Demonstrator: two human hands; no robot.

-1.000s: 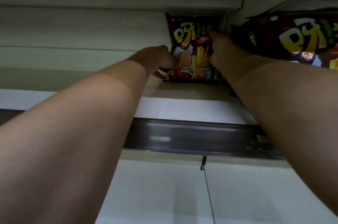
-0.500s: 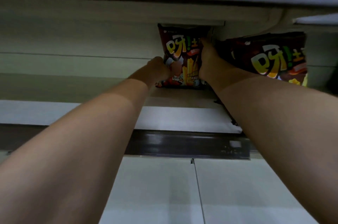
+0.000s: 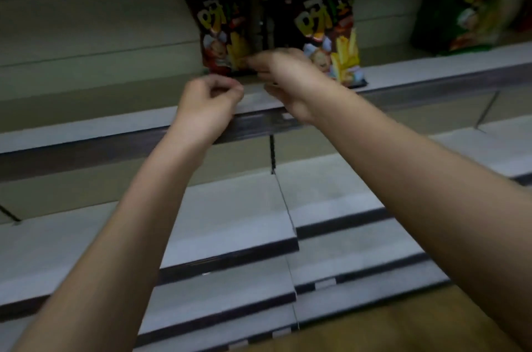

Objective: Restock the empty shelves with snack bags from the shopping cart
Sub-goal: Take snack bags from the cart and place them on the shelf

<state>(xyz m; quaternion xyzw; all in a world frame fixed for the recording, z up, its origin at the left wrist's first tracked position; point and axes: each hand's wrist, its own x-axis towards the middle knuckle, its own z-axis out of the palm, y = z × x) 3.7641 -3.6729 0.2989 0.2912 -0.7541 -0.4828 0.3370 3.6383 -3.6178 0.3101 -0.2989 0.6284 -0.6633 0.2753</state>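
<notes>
Snack bag [image 3: 223, 35] upright on shelf [image 3: 86, 127]: light, puffy, crinkly, slippery film, contents crush easily. Pinch top seam or sides gently. Left hand [image 3: 208, 104] curled, holding nothing. Right hand [image 3: 283, 78] fingers at bag's lower corner; grip unclear.

A dark red foil snack bag [image 3: 223, 32] stands upright on the pale shelf [image 3: 86, 127]. The left hand [image 3: 208, 101], fingers curled, is just below it. The right hand [image 3: 283, 78] touches its corner.

Retail shop aisle, tiered gondola shelves [image 3: 236, 216] with dark price-label rails [image 3: 259, 124] along front edges, branded snack bags [image 3: 224, 32] standing faced outward, wood-look floor [image 3: 403, 331] below.
</notes>
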